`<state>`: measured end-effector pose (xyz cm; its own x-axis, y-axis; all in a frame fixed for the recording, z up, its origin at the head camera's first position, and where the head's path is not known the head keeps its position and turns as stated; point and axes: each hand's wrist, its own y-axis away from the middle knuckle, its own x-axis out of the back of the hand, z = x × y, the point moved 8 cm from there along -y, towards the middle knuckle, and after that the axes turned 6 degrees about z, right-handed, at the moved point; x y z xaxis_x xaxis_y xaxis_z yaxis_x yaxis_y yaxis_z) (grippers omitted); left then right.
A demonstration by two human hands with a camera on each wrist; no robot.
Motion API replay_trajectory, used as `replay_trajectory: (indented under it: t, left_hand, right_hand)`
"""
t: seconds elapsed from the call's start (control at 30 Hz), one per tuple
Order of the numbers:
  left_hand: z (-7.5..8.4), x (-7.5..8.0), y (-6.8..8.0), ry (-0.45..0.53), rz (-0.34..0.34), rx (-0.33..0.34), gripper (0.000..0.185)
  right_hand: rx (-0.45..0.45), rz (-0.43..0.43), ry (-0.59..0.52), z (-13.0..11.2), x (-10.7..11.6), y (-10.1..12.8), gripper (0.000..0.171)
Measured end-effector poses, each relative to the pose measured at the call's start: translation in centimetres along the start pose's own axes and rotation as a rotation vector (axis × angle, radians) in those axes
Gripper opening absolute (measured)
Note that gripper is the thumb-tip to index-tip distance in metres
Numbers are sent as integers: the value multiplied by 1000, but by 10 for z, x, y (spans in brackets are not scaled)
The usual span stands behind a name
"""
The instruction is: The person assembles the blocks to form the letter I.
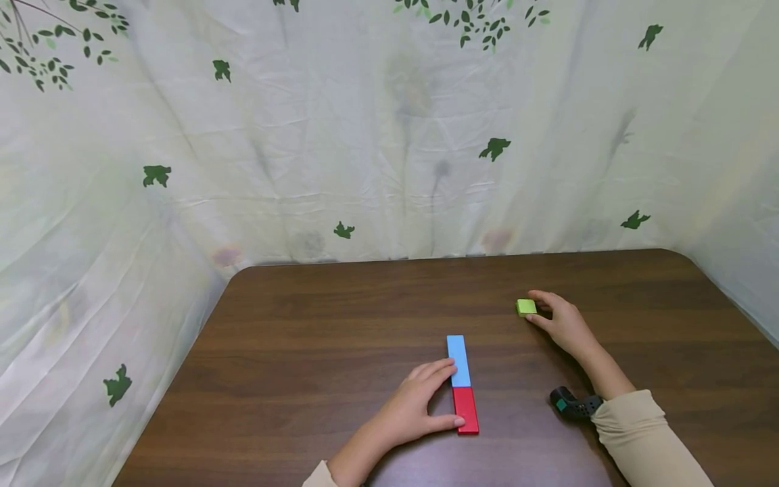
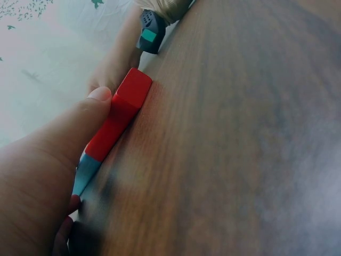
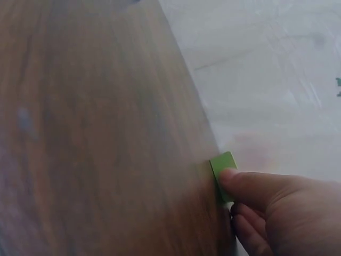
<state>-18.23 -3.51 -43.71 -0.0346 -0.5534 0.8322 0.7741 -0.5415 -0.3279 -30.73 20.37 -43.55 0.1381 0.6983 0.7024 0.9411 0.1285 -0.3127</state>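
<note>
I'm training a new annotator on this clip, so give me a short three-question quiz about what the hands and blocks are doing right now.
1. True or false: the blue block and the red block lie end to end in one line.
2. Which hand touches the green block? A) left hand B) right hand C) neither
3. Fill in: the left hand rests against the red and ____ blocks on the table.

Key
1. True.
2. B: the right hand has its fingertips on it.
3. Blue; the thumb is on the red block, the fingers on the blue one.
</note>
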Motion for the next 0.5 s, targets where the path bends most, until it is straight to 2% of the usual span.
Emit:
replay_trajectory:
  t: [0.3,0.5]
  left_hand:
    - [-1,0,0,10,-3,6,71]
    - [0,0,0,7,-3,4,72]
  right_hand:
    - [6,23,30,-3,2,-1,43]
    - [20,48,2,-7,2,-1,42]
